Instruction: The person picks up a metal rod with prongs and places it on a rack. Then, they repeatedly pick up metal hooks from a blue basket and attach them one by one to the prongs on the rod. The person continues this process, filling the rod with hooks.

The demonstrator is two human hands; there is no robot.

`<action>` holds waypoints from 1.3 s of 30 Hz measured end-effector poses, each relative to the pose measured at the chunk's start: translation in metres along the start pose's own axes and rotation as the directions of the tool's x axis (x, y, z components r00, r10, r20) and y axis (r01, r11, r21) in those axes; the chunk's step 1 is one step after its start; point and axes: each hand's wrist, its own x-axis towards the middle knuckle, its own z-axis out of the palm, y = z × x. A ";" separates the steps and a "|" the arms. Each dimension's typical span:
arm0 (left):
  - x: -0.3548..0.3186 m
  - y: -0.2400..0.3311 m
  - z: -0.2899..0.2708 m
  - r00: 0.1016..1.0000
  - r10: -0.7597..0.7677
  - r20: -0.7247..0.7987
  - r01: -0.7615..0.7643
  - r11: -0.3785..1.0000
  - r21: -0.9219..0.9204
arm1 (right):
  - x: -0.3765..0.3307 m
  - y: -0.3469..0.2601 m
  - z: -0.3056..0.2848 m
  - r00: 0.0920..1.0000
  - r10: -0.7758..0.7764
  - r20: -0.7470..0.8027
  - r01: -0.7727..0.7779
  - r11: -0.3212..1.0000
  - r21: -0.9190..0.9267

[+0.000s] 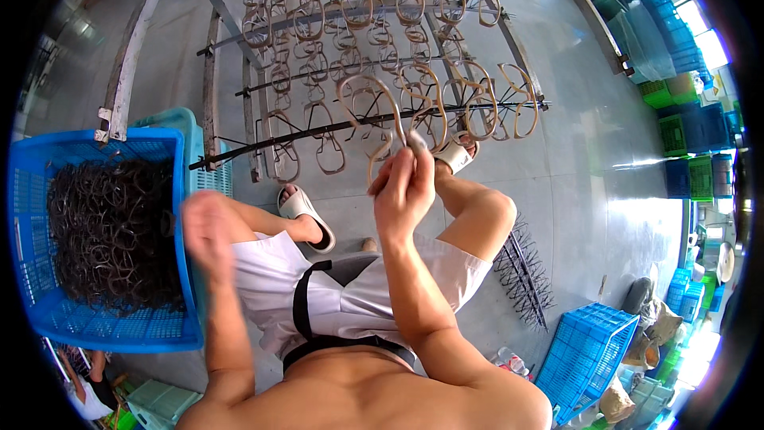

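Note:
My right hand (404, 187) is raised in front of the rack, its fingers pinched on the lower end of a curved tan loop (368, 80). This loop overlaps the lowest black rod (350, 125); whether it hangs on the rod I cannot make out. Similar tan figure-eight loops (480, 99) hang along that rod to the right. My left hand (208, 231) is smeared by motion beside the blue crate (187, 295), and its fingers do not show clearly. Inside the crate lies a tangled heap of dark curved loops (111, 231).
A metal rack (213, 72) carries several rods hung with loops. Its pale beam ends near the crate's far edge. A spiky dark rod (521, 275) lies on the floor at my right. Behind it stand another blue crate (585, 350) and sacks (656, 322).

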 end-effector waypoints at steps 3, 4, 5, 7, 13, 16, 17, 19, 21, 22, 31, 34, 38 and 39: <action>0.031 -0.113 -0.113 0.970 -0.071 -0.234 0.202 0.772 0.603 | 0.019 0.034 0.007 0.995 0.003 -0.095 -0.012 0.995 -0.102; 0.031 -0.136 -0.136 0.977 0.057 -0.207 0.165 0.422 0.892 | 0.020 0.041 0.014 0.994 -0.033 -0.108 0.021 0.993 -0.113; 0.029 -0.141 -0.136 0.946 -0.062 -0.318 0.321 0.308 0.896 | 0.020 0.048 0.019 0.989 -0.067 -0.128 0.051 0.990 -0.128; 0.021 -0.170 -0.154 0.870 -0.379 -0.315 0.446 0.331 0.832 | 0.017 0.053 0.023 0.985 -0.084 -0.151 0.065 0.990 -0.127; 0.007 -0.250 -0.177 0.692 -0.703 -0.166 0.720 0.656 0.227 | 0.018 0.056 0.023 0.988 0.027 -0.152 -0.031 0.999 -0.024; 0.011 -0.269 -0.195 0.769 -0.578 -0.273 0.634 0.746 0.204 | 0.018 0.060 0.027 0.992 0.012 -0.125 -0.017 0.999 -0.033; 0.012 -0.271 -0.193 0.876 -0.431 -0.217 0.481 0.752 0.450 | 0.019 0.058 0.028 0.991 0.014 -0.131 -0.018 1.000 -0.023; 0.016 -0.273 -0.190 0.920 -0.389 -0.052 0.344 0.736 0.584 | 0.020 0.055 0.029 0.990 0.019 -0.141 -0.019 1.000 -0.005; 0.030 -0.241 -0.161 0.825 -0.551 0.122 0.460 0.782 0.421 | 0.020 0.057 0.029 0.985 0.020 -0.171 -0.023 1.000 -0.016; 0.031 -0.254 -0.167 0.727 -0.673 0.134 0.599 0.717 0.356 | 0.019 0.058 0.030 0.983 0.024 -0.180 -0.028 0.999 -0.018; 0.012 -0.357 -0.245 0.824 -0.554 -0.118 0.466 0.545 0.697 | 0.010 0.047 0.045 0.983 0.161 -0.083 -0.136 0.959 0.249; 0.011 -0.378 -0.243 0.606 -0.793 -0.061 0.759 0.554 0.343 | 0.008 0.047 0.046 0.985 0.151 -0.078 -0.131 0.966 0.223; 0.023 -0.356 -0.190 0.413 -0.908 -0.063 0.904 0.418 -0.089 | 0.022 0.062 0.020 0.996 -0.011 -0.090 0.013 1.000 0.021; 0.021 -0.333 -0.182 0.435 -0.897 -0.079 0.886 0.442 -0.140 | 0.023 0.063 0.017 0.999 -0.005 -0.053 0.010 0.996 0.093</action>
